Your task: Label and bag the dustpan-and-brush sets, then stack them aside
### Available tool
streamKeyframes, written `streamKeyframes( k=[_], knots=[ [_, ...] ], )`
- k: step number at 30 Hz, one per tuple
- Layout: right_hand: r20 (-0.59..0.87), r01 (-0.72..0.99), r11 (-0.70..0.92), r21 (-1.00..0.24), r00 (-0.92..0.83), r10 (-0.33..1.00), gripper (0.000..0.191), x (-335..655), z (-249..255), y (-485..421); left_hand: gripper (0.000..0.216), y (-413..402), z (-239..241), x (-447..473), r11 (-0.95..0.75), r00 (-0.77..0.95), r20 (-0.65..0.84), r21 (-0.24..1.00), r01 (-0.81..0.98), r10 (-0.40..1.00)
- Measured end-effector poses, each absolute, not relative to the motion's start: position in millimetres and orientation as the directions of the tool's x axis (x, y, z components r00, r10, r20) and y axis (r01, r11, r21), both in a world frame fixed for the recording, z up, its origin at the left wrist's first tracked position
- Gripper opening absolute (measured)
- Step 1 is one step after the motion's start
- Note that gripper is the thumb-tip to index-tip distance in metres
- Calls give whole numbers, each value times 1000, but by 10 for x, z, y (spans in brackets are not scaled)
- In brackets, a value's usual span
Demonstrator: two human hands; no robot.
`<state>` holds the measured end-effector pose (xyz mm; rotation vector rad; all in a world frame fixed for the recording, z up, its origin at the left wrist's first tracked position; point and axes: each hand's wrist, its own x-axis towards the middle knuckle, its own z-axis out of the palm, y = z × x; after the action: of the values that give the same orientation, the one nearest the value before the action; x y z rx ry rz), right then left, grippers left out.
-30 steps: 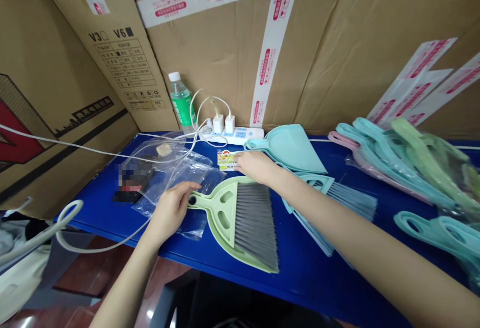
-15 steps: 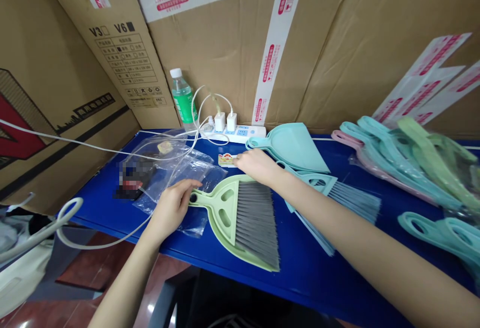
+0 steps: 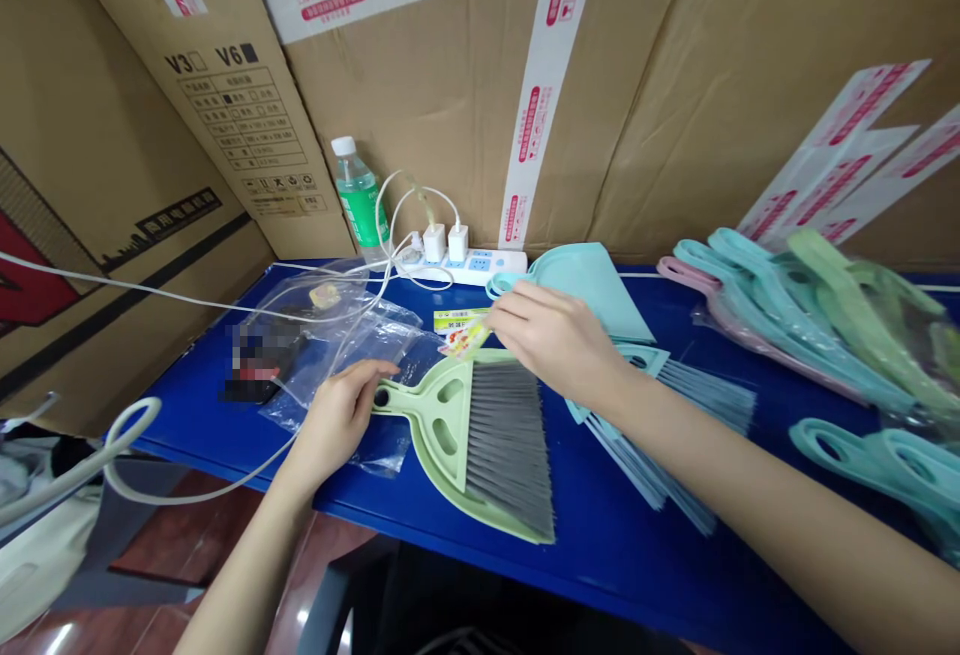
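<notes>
A light green dustpan [image 3: 450, 435] with a grey-bristled brush [image 3: 506, 445] nested in it lies on the blue table [image 3: 600, 535]. My left hand [image 3: 337, 420] is closed on the end of its handle, over clear plastic bags [image 3: 352, 345]. My right hand [image 3: 555, 340] pinches a small colourful paper label [image 3: 465, 339] just above the pan's top edge. More labels [image 3: 456, 318] lie flat behind it.
Teal dustpans [image 3: 585, 290] and brushes [image 3: 697, 390] lie to the right, with bagged pastel sets [image 3: 825, 325] further right. A power strip [image 3: 469, 265] with chargers, white cables [image 3: 187, 300], a green-labelled bottle [image 3: 358, 197] and cardboard boxes [image 3: 450, 85] stand at the back.
My right hand has lifted one label off the stack of labels and drawn it back toward the green dustpan. The left hand stays on the handle.
</notes>
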<state>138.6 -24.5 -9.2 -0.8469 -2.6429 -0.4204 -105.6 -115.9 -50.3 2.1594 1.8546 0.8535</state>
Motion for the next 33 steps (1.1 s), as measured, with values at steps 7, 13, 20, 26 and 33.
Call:
streamKeyframes(
  k=[7,13,20,26,33],
  knots=[
    [482,589,807,50,-722,496,33,1779,-384,-683,35,-1155,-483,-1034,-199,52,298,489,849,953],
    [550,514,858,-11,-713,435,35,1828,-496,-847,36,-1147,-483,-1032,-193,44,297,496,847,954],
    [479,399,898,-184,-762,437,26,1831,-485,-864,36,-1140,-492,-1033,-192,42,298,495,847,954],
    [430,369,903,-220,-794,429,25,1851,-482,-861,35,-1138,-491,-1038,-190,43,294,493,849,955],
    [356,389,894,-222,-821,445,29,1872,-463,-877,35,-1140,-492,-1026,-184,40,287,494,850,957]
  ],
)
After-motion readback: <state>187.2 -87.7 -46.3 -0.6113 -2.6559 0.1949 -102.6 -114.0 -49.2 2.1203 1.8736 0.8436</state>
